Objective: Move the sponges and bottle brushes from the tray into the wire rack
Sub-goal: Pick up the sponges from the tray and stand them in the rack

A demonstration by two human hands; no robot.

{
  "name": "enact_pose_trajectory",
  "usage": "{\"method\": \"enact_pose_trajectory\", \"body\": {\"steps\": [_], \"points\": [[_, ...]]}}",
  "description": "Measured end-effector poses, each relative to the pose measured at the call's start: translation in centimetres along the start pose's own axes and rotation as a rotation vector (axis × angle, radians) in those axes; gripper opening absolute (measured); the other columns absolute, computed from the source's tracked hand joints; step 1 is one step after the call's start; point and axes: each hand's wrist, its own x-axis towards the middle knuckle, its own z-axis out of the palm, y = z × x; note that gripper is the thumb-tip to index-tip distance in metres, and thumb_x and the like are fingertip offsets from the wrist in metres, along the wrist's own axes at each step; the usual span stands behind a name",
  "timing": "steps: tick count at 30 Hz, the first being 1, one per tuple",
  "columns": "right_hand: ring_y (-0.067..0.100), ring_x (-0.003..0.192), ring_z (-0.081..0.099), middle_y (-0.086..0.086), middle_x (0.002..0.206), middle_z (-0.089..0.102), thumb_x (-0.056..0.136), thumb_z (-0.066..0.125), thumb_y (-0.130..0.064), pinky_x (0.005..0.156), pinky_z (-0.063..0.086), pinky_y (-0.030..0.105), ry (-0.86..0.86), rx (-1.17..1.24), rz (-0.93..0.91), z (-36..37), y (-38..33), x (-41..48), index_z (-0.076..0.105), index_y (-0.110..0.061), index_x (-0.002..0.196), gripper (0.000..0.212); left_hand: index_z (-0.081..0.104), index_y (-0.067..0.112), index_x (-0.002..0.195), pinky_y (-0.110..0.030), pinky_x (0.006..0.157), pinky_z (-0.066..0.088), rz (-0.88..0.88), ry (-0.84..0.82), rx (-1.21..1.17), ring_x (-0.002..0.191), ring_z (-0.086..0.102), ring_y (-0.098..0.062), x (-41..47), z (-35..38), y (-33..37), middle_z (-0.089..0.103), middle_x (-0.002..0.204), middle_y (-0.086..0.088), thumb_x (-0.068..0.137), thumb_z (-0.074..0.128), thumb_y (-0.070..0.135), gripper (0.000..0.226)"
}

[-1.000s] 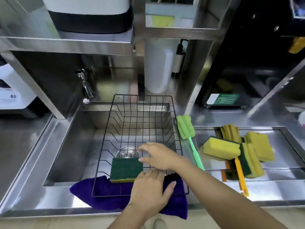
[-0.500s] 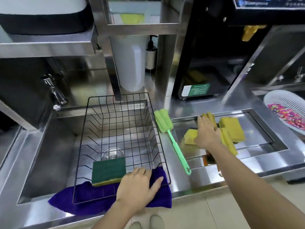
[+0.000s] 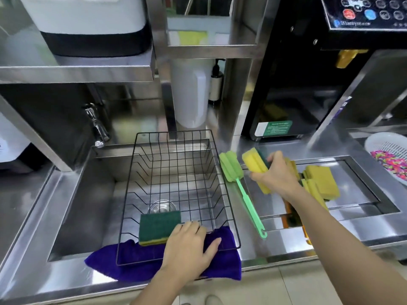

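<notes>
While the left hand [image 3: 189,247] lies flat and open at the rack's [image 3: 176,172] 6 o'clock edge, likely steadying it over the sink [image 3: 88,205], the right hand [image 3: 275,177] clamps a yellow sponge [image 3: 254,161] lifted above the tray [image 3: 363,179], at the rack's 3 o'clock. One sponge [image 3: 159,226] already sits inside; more sponges [image 3: 321,181] wait in the tray, and the green brush [image 3: 239,186] lies on the desk between.

one green-topped sponge [image 3: 159,226] lies in the wire rack [image 3: 176,164]; others, apparently four, at the tray [image 3: 363,172].
</notes>
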Motion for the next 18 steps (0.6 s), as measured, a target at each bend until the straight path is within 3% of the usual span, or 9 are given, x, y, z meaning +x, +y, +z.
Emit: {"method": "enact_pose_trajectory", "body": {"steps": [2,7,11,15,18], "points": [[0.007,0.071,0.037,-0.002,0.090,0.034,0.057,0.085,-0.027,0.054,0.036,0.013,-0.043,0.066,-0.082,1.0,-1.6,0.0,0.034,-0.016,0.091,0.062,0.058,0.019,0.101,-0.030,0.083,0.035,-0.042,0.030,0.014,0.090,0.046,-0.017,-0.4,-0.4,-1.2,0.057,0.095,0.003,0.088,0.013,0.059,0.062],[0.016,0.103,0.042,-0.001,0.109,0.037,0.053,0.086,-0.041,0.088,0.040,0.030,-0.075,0.129,-0.105,5.8,-5.8,-0.3,0.037,-0.016,0.110,0.080,0.057,0.018,0.098,-0.031,0.083,0.035,-0.137,0.047,0.007,0.091,0.045,-0.020,-1.6,-1.2,-3.9,0.055,0.096,0.001,0.091,0.023,0.058,0.053],[0.022,0.109,0.049,0.000,0.113,0.043,0.056,0.083,-0.045,0.084,0.042,0.033,-0.202,0.170,-0.019,10.1,-7.3,-1.4,0.034,-0.014,0.120,0.086,0.055,0.018,0.107,-0.031,0.093,0.028,-0.163,0.063,-0.020,0.106,0.040,-0.020,-1.9,-1.4,-4.5,0.051,0.111,0.000,0.089,0.020,0.058,0.056],[0.026,0.119,0.046,0.006,0.133,0.042,0.056,0.079,-0.055,0.098,0.043,0.045,-0.244,0.037,-0.174,12.5,-8.7,-1.7,0.029,-0.021,0.134,0.098,0.055,0.014,0.109,-0.035,0.100,0.024,-0.156,0.059,-0.037,0.117,0.035,-0.023,-1.9,-1.1,-4.6,0.050,0.118,-0.004,0.091,0.021,0.057,0.057],[0.030,0.121,0.039,0.008,0.134,0.035,0.054,0.080,-0.055,0.102,0.039,0.048,-0.282,0.000,-0.259,14.0,-10.2,-1.5,0.027,-0.027,0.136,0.102,0.054,0.012,0.109,-0.038,0.100,0.026,-0.149,0.044,-0.036,0.116,0.034,-0.026,-1.9,-0.9,-4.8,0.051,0.117,-0.007,0.091,0.022,0.056,0.057]]}}
